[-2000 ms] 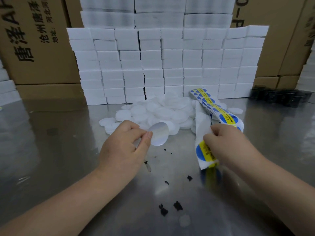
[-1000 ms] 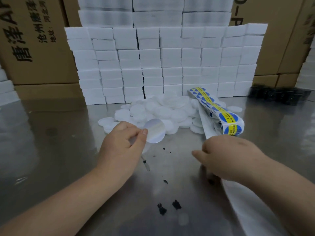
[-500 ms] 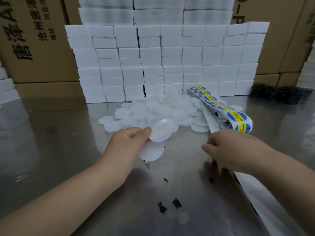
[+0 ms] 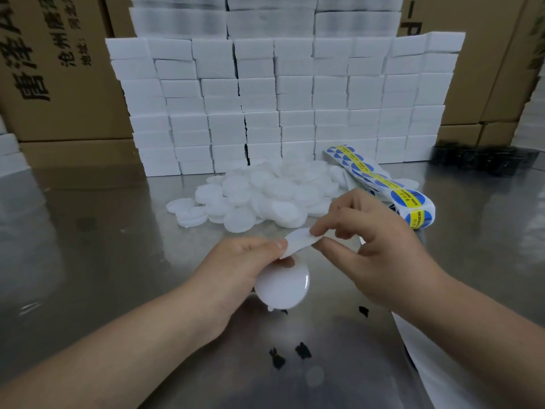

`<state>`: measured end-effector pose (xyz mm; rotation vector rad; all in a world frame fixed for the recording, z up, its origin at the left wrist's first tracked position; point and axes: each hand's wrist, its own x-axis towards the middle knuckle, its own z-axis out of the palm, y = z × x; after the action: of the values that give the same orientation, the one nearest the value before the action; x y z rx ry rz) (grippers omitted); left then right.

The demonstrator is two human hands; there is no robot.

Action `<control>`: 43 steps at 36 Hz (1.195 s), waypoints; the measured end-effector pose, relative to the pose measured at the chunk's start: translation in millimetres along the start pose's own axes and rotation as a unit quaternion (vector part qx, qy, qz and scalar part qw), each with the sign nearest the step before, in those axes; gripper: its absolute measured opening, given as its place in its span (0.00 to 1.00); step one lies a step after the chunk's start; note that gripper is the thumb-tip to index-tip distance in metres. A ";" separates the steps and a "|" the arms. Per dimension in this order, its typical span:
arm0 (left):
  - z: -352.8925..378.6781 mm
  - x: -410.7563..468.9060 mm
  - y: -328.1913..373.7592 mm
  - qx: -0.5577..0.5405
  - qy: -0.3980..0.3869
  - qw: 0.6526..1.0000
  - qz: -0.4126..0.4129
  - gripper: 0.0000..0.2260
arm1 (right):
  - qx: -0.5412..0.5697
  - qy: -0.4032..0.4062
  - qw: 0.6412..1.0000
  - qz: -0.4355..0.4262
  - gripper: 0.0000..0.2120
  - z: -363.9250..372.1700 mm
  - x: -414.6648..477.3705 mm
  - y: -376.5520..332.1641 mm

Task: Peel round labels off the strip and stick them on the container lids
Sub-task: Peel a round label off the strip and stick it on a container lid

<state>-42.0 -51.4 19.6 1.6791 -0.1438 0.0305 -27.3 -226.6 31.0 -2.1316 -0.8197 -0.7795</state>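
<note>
My left hand [image 4: 241,267] holds two round white lids. The lower lid [image 4: 283,287] rests against its fingers. The upper lid [image 4: 298,242] sits under its thumb, tilted edge-on. My right hand [image 4: 377,249] pinches the right edge of that upper lid with thumb and forefinger. No blue label shows in either hand. The label strip [image 4: 380,184], with round blue and yellow labels, lies at the right, curled at its near end. Its bare white backing [image 4: 427,364] runs under my right forearm. A pile of loose white lids [image 4: 265,193] lies just beyond my hands.
A wall of stacked white foam blocks [image 4: 295,98] stands behind the pile, with cardboard boxes [image 4: 59,69] at both sides. Dark objects [image 4: 483,160] lie at the back right. Small black specks [image 4: 302,349] dot the shiny metal table [image 4: 103,261] near me.
My right hand left the strip's backing and moved left to grip the upper lid. My left hand drew both lids nearer and lower. The strip now lies untouched on the table.
</note>
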 end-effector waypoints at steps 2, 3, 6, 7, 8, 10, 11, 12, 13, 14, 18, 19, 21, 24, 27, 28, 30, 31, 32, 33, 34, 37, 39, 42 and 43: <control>0.1 1.1 0.0 -0.005 0.009 1.000 0.001 0.16 | 0.016 0.027 0.999 0.004 0.08 0.3 -0.2 -2.6; -0.7 2.6 -0.8 -0.013 0.020 1.000 -0.002 0.17 | 0.025 0.044 0.999 0.008 0.09 0.4 0.2 -4.0; -2.9 6.3 -1.1 -0.042 0.066 0.997 -0.016 0.19 | 0.093 0.053 0.992 0.065 0.11 -1.6 1.7 -7.3; -3.4 7.1 -1.3 -0.042 0.078 0.996 -0.013 0.17 | 0.138 0.038 0.985 0.102 0.10 -2.1 2.5 -7.9; -3.8 7.5 -2.0 -0.034 0.087 0.996 -0.006 0.14 | 0.182 0.019 0.973 0.142 0.09 -2.0 3.1 -7.5; -4.6 8.2 -4.1 -0.012 0.093 0.996 0.010 0.09 | 0.238 -0.011 0.951 0.197 0.08 0.0 3.2 -6.1; -4.5 8.3 -5.0 0.000 0.095 0.995 0.019 0.09 | 0.255 -0.025 0.943 0.213 0.08 1.3 2.7 -5.9; -4.7 8.1 -5.5 0.012 0.096 0.995 0.028 0.11 | 0.270 -0.039 0.936 0.222 0.08 2.8 2.0 -6.0; -4.6 7.8 -5.4 0.019 0.094 0.995 0.039 0.13 | 0.282 -0.053 0.931 0.227 0.08 4.5 1.5 -6.0; -4.7 7.4 -4.8 0.021 0.089 0.995 0.049 0.14 | 0.291 -0.065 0.926 0.230 0.09 5.9 0.6 -5.8; -4.7 8.4 -3.6 0.004 0.079 0.995 0.057 0.22 | 0.301 -0.085 0.919 0.238 0.11 10.6 -1.0 -3.0; -4.8 9.5 -4.3 -0.009 0.083 0.995 0.051 0.23 | 0.298 -0.091 0.920 0.239 0.10 11.2 -1.5 -2.5; -4.5 11.0 -3.6 -0.038 0.081 0.996 0.030 0.22 | 0.288 -0.103 0.921 0.240 0.11 12.9 -2.0 -1.4; -4.2 10.3 -1.0 -0.068 0.042 0.997 0.009 0.16 | 0.276 -0.104 0.925 0.238 0.11 14.9 -1.6 -1.1; -4.3 9.4 -1.6 -0.061 0.034 0.998 -0.001 0.11 | 0.268 -0.094 0.931 0.228 0.10 16.5 -1.8 -0.9; -4.4 9.2 -2.2 -0.058 0.032 0.998 -0.006 0.11 | 0.270 -0.089 0.932 0.225 0.10 16.8 -2.2 -0.8; -3.8 9.0 -3.1 -0.066 0.023 0.997 -0.018 0.11 | 0.274 -0.079 0.933 0.220 0.11 17.4 -2.5 -0.5; -3.3 9.1 -3.4 -0.073 0.017 0.997 -0.025 0.11 | 0.271 -0.077 0.934 0.217 0.11 17.6 -2.8 -0.6; -2.5 8.9 -2.8 -0.082 0.010 0.996 -0.032 0.12 | 0.265 -0.077 0.937 0.213 0.11 18.1 -2.8 -0.6; -1.5 8.4 -1.9 -0.093 0.005 0.995 -0.034 0.12 | 0.256 -0.078 0.941 0.208 0.11 18.6 -3.1 -0.7; -0.6 7.5 -0.7 -0.105 0.003 0.994 -0.034 0.13 | 0.247 -0.080 0.944 0.204 0.11 19.1 -3.2 -0.9; 0.2 8.2 -0.8 -0.120 0.023 0.992 -0.012 0.19 | 0.242 -0.077 0.947 0.198 0.13 19.7 -3.2 -1.6; 0.1 8.0 -1.6 -0.086 0.043 0.995 0.012 0.24 | 0.250 -0.065 0.945 0.200 0.15 19.0 -2.7 -1.4; 0.0 6.2 -3.2 -0.033 0.055 0.997 0.036 0.22 | 0.275 -0.049 0.936 0.215 0.18 17.2 -2.1 -1.1; 0.6 5.2 -3.2 -0.030 0.051 0.998 0.038 0.21 | 0.285 -0.049 0.932 0.220 0.18 16.6 -1.9 -1.7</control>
<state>-36.6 -52.0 16.9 1.6080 -0.1306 0.1668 -25.2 -213.4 20.9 -1.7314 -0.5001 -0.1667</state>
